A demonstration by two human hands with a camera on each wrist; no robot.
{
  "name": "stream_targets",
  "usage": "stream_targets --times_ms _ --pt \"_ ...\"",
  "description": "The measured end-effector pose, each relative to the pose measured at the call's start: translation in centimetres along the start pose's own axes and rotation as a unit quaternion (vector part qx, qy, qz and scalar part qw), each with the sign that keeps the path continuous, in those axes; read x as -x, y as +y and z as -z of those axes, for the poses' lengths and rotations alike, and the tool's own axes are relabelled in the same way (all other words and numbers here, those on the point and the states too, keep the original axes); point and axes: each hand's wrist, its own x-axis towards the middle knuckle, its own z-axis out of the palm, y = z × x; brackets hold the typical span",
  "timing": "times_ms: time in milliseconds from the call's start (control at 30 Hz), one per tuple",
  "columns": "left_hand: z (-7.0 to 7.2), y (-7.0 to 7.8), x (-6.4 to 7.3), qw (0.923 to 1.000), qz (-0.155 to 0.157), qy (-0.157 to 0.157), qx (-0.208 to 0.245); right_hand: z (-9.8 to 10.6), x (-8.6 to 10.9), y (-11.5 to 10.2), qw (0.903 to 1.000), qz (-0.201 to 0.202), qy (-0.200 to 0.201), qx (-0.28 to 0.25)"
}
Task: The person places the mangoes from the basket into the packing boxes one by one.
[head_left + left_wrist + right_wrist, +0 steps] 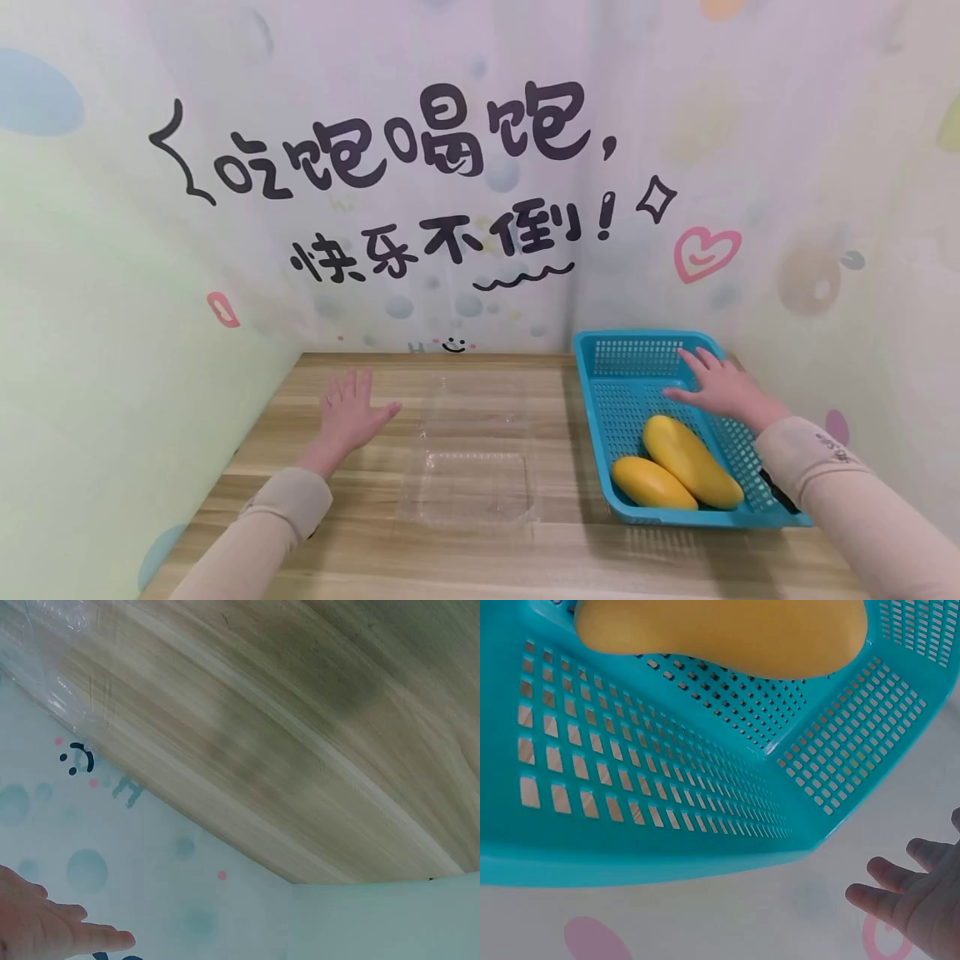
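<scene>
In the head view my left hand point(351, 421) is held over the table's left part, fingers spread, nothing in it. My right hand point(722, 388) reaches over the right side of a blue plastic basket point(592, 433), its fingers apart and holding nothing. Two smooth yellow mangoes point(692, 462) lie side by side at the near end of the basket. Between the hands a clear plastic clamshell box point(476, 492) lies unfolded on the table, lid toward the wall. In the right wrist view, straight fingers point(885, 896) show beside the basket's rim.
The wood-grain table point(360, 550) meets a printed wall point(450, 308) at its back edge, with side walls left and right. The basket's raised perforated sides stand close to the right wall.
</scene>
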Motion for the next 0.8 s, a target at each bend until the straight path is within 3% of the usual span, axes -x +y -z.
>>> stream_targets --times_ms 233,500,800 --pt "-0.8 0.2 0.4 0.9998 -0.004 -0.019 0.001 -0.8 -0.1 -0.1 0.9998 -0.004 -0.020 -0.006" --pt "-2.8 0.5 1.2 0.9991 -0.039 -0.019 0.002 -2.1 -0.2 0.0 0.9978 -0.006 -0.056 -0.035" --pt "-5.4 1.1 2.1 0.9950 -0.068 -0.007 0.073 -3.0 -0.3 0.5 0.9909 -0.015 -0.129 -0.036"
